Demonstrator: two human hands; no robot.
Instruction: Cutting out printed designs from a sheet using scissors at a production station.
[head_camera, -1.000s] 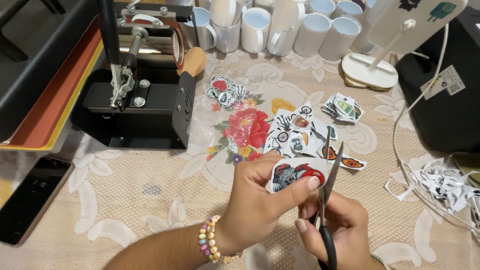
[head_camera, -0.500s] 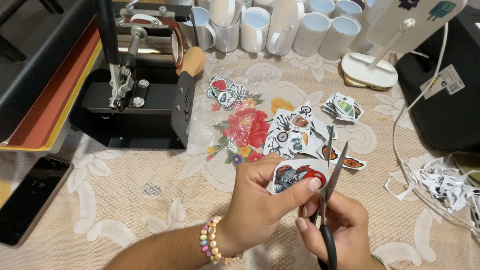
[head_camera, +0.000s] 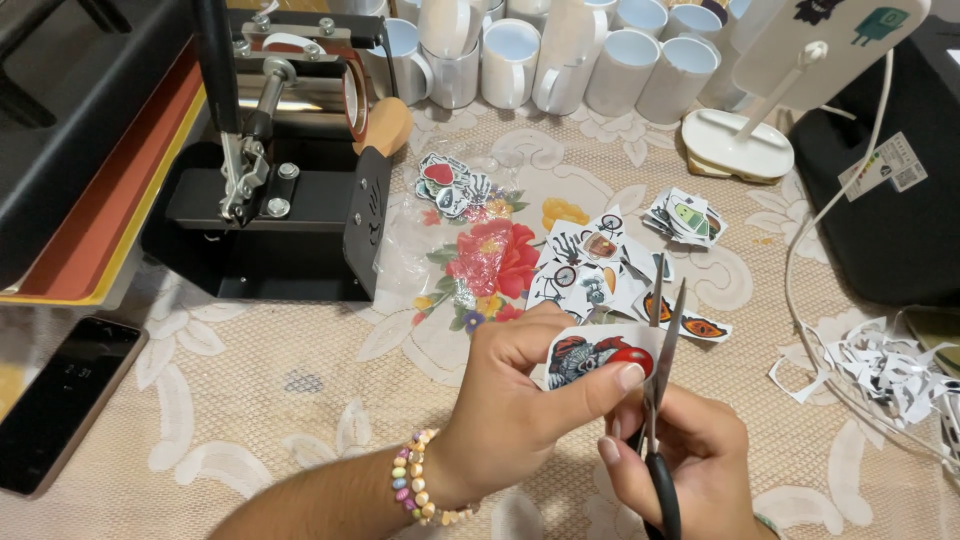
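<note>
Across the beige lace tablecloth (head_camera: 250, 420), the black mug heat press with its orange-lined clamp (head_camera: 290, 190) dominated the upper left of what I watched from the head camera, and a row of plain white ceramic mugs (head_camera: 560, 60) stood along the far edge. Beside them, a white stand with an oval base (head_camera: 738, 143) sat to the right, and a black smartphone (head_camera: 60, 400) lay at the lower left. Loose piles of cut-out printed stickers (head_camera: 600, 265) were spread over the cloth's red flower pattern, with a heap of white paper trimmings (head_camera: 880, 365) well apart at the right edge. Nearer to the lens, the left hand (head_camera: 520, 410), a pastel beaded bracelet (head_camera: 415, 480) on its wrist, pinched a small red-and-black printed paper sticker (head_camera: 595, 355) between thumb and fingers, lifted above the table. Just beside it, the right hand (head_camera: 690, 460) was clenched around the black handles of steel scissors (head_camera: 660, 340), whose parted blades met the sticker's right edge.
</note>
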